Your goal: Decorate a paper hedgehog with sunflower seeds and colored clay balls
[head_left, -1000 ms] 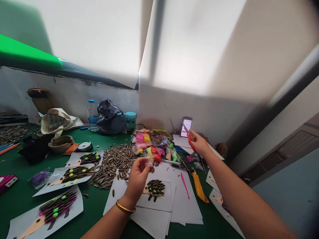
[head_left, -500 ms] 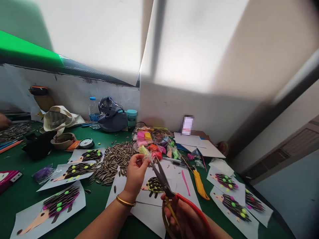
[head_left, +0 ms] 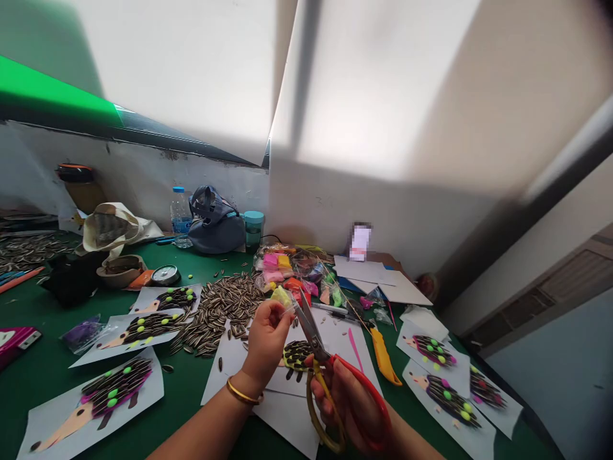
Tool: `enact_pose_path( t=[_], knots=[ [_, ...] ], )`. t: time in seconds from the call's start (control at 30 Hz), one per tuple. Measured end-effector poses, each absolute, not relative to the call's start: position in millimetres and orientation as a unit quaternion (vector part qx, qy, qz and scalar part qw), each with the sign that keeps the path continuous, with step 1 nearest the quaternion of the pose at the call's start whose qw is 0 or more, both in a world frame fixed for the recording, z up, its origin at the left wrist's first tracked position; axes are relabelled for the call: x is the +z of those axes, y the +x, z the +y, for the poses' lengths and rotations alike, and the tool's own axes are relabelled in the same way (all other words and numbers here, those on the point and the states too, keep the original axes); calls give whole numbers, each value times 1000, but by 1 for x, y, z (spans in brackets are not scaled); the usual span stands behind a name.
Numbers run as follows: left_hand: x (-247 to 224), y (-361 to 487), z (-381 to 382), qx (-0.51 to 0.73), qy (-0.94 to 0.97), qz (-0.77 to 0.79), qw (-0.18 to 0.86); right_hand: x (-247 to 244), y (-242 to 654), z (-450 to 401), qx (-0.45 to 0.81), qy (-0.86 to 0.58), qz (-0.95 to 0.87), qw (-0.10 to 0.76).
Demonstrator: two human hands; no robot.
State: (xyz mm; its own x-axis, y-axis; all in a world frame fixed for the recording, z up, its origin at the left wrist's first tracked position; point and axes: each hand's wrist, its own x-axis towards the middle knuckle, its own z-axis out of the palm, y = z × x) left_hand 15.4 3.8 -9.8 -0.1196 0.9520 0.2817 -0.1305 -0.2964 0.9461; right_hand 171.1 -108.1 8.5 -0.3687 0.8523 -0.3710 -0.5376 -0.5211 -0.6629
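Observation:
My left hand (head_left: 268,335), with a gold bangle at its wrist, pinches the edge of a small clear packet of yellow clay (head_left: 282,296). In my right hand (head_left: 352,399) is a pair of scissors (head_left: 313,335) with one red and one yellowish handle. Its blades point up and away, slightly parted, close beside the packet; whether they touch it I cannot tell. Under both hands lies a white sheet with a hedgehog picture (head_left: 297,355) made of dark seeds and yellow clay, partly hidden by my left hand. A heap of striped sunflower seeds (head_left: 230,300) spreads to the left.
Bagged coloured clay (head_left: 275,265) lies behind my hands. A yellow utility knife (head_left: 383,358) and a pink modelling tool (head_left: 355,349) are at the right. Finished-looking hedgehog cards (head_left: 119,390) flank both sides. A phone (head_left: 360,241), bottle (head_left: 180,217) and blue bag (head_left: 216,223) stand along the wall.
My left hand has shifted slightly right with the packet. The scissors have moved a little up and left, their blades closer together. Another person's hand at the far left has left view.

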Motion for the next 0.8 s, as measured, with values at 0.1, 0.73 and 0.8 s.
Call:
enact_pose_path(
  t=[0.1, 0.73, 0.8],
  knots=[
    [-10, 16, 4, 633, 509, 405, 419, 6, 173, -107, 783, -379, -232, 435],
    [-7, 13, 3, 589, 520, 428, 446, 38, 288, 8, 56, -775, -615, 131],
    [-9, 13, 3, 578, 528, 427, 452, 32, 301, 30, 40, -787, -609, 89]
  ],
)
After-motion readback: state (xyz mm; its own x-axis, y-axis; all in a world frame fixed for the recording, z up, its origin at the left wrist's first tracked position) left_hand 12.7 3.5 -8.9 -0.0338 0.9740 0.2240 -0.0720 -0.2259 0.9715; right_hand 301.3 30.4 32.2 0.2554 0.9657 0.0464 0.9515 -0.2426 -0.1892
